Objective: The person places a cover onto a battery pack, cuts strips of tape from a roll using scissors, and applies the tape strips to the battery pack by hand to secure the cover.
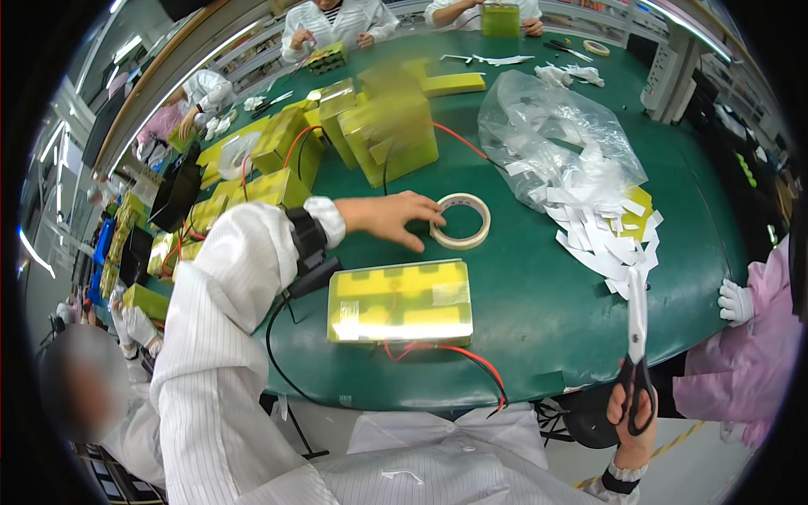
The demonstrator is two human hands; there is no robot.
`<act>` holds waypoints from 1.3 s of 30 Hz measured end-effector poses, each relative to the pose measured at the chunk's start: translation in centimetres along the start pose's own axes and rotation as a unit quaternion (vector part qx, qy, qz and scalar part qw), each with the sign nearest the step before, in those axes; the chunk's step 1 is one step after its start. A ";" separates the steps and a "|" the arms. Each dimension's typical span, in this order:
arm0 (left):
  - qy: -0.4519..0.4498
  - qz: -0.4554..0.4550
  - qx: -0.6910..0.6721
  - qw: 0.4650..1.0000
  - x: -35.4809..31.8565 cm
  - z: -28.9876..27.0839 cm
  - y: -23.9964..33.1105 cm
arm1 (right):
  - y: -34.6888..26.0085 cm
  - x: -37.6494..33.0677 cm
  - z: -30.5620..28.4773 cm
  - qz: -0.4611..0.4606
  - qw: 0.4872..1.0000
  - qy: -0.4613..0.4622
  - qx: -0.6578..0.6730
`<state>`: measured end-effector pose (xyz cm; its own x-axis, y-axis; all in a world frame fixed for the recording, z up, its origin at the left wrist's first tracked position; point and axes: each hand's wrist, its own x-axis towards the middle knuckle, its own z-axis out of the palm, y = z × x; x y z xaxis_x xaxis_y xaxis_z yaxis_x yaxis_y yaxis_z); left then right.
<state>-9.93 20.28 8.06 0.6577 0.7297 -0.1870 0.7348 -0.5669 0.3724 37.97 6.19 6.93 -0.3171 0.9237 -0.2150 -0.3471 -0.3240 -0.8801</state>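
Note:
My left hand (394, 218) reaches across the green table with its fingers apart. Its fingertips meet the left edge of a cream roll of tape (482, 225), which lies flat. In my right hand (633, 425), low at the right, is a pair of scissors (637, 328) with black handles, held by the finger loops. The blades look closed and point away from me, their tips beside a heap of white paper strips (589, 237). Between my arms lies a yellow battery pack (400, 305) wrapped in clear film, with red and black wires (475, 358) trailing from its near side.
A clear plastic bag (522, 118) sits behind the strips. Several more yellow packs (391, 139) with wires stand at the back left. A pink sleeve and a white-gloved hand (736, 301) of a co-worker are at the right edge. Other people work along the far side.

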 end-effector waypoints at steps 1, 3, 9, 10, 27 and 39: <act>0.009 0.022 0.068 0.997 0.3 0.4 0.3 | 0.0 -0.4 -0.4 -0.015 1.000 0.016 -0.006; 0.051 0.044 0.122 0.990 0.3 1.4 0.8 | 0.0 -0.2 -0.9 -0.023 0.999 0.031 0.033; 0.115 -0.103 -0.062 0.986 -3.1 -4.8 2.2 | 0.3 1.1 -2.3 -0.034 0.993 -0.086 0.077; 0.158 -0.165 -0.182 0.956 -5.2 -6.6 3.3 | -0.3 1.3 -0.2 -0.024 0.980 -0.088 0.177; 0.585 -0.284 -0.430 0.627 -24.0 8.5 35.0 | 3.3 -0.8 25.6 -0.046 0.863 -0.389 -0.319; 0.644 -0.333 -0.412 0.553 -27.4 19.6 36.5 | 15.2 2.7 31.1 -0.514 0.547 -0.297 -0.590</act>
<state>2.10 -27.92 8.98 -0.7650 0.6399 0.0729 0.0701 -0.0298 0.9971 4.40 -2.62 6.18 -0.8422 0.1506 0.5177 0.0882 0.9857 -0.1433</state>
